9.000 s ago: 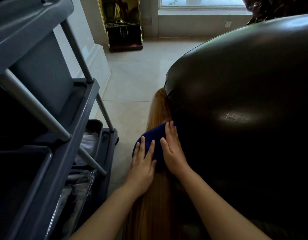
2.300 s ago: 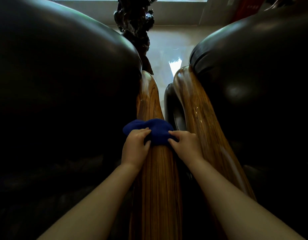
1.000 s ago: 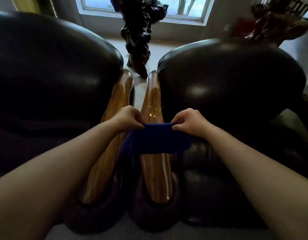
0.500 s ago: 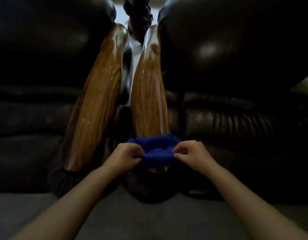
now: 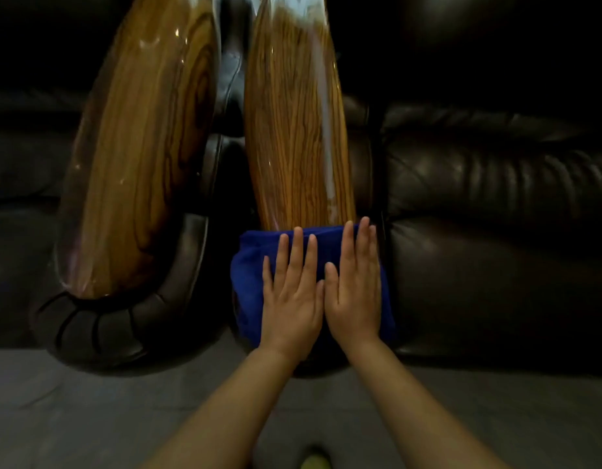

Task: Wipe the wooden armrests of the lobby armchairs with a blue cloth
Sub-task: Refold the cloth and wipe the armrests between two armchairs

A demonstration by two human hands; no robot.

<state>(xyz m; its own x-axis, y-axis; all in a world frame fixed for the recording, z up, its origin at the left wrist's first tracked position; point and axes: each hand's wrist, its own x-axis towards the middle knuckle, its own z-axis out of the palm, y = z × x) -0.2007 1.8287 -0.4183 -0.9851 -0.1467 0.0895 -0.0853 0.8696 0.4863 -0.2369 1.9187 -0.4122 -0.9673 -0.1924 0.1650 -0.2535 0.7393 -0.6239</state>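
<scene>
left hand (image 5: 291, 292) and right hand (image 5: 355, 286), both flat and unclenched, press the dark blue cloth (image 5: 248, 265) over the glossy brown wooden armrest (image 5: 296, 130) running toward 12 o'clock.

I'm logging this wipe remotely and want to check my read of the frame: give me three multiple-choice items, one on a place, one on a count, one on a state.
1. Where does the blue cloth lie?
A. On the near end of the right wooden armrest
B. On the floor
C. On the left wooden armrest

2. How many wooden armrests are in view?
A. One
B. Two
C. Four

3. How do the hands meet the cloth?
A. Both pinch its corners
B. Only one touches it
C. Both lie flat on it, fingers straight

Key:
1 A, the cloth drapes over the near tip of the right armrest, while the left one is bare.
2 B, two glossy armrests run side by side between the dark leather chairs.
3 C, the left hand and right hand press palm-down, side by side, with no closed grip.
</scene>
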